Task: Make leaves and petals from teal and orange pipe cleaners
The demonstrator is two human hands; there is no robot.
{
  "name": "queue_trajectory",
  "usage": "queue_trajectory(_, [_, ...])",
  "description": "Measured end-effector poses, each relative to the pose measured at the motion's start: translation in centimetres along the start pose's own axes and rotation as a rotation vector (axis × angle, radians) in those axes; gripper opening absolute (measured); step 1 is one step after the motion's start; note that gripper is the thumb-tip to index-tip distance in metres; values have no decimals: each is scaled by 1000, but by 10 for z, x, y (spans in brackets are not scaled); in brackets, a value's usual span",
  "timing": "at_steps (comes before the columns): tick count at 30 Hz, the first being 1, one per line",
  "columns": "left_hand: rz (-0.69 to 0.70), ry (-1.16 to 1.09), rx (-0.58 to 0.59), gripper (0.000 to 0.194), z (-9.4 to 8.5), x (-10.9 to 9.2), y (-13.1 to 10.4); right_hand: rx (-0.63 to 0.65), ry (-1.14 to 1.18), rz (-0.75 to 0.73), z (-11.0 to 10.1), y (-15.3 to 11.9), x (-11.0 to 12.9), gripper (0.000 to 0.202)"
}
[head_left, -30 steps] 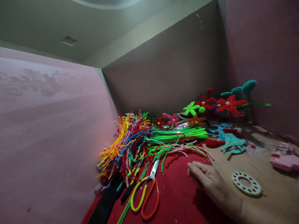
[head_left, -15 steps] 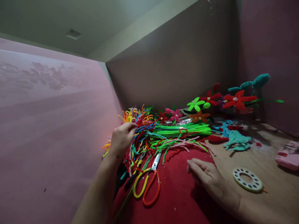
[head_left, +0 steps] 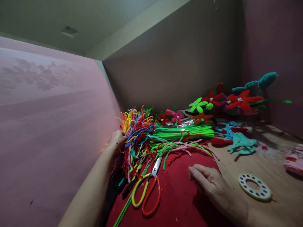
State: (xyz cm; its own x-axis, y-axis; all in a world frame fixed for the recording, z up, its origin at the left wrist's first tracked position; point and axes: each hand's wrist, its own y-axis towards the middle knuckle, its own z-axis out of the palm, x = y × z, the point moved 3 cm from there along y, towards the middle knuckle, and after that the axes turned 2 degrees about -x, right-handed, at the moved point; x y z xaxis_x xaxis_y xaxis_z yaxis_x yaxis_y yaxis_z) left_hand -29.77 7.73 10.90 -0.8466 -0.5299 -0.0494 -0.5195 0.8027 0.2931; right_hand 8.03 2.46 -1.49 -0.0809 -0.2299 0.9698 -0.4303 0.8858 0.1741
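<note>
My left hand (head_left: 115, 140) is at the left edge of a tangled heap of many-coloured pipe cleaners (head_left: 139, 134). Its fingers are bent inward, and their tips are hidden, so what they pinch cannot be made out. Over the red cloth (head_left: 176, 189), my right hand (head_left: 209, 181) rests with loosely stretched fingers and nothing visible in it. Between the hands lie scissors (head_left: 155, 171) with one yellow and one orange-red handle, blades toward the heap. Pliers with yellow-and-black handles (head_left: 134, 178) lie partly under loose strands. A bundle of green pipe cleaners (head_left: 184, 131) extends right from the heap.
Finished pipe-cleaner flowers (head_left: 199, 105) stand along the back. A turquoise crumpled piece (head_left: 242, 143) lies on the brown board (head_left: 224, 157). Farther right are a pale ring with holes (head_left: 254, 186) and a pink object (head_left: 294, 160). A pink wall (head_left: 47, 151) borders the left side.
My left hand has moved left and slightly down, to the outer edge of the pipe-cleaner heap. My right hand has stayed nearly still. The view has shifted slightly.
</note>
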Motion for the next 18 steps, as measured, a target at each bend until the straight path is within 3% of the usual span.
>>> queue_trajectory(12, [-52, -53, -172, 31, -27, 13, 1, 7, 36, 23, 0, -1, -2, 38])
queue_trajectory(18, [-3, -178, -117, 32, -22, 8, 0, -2, 15, 29, -1, -2, -1, 38])
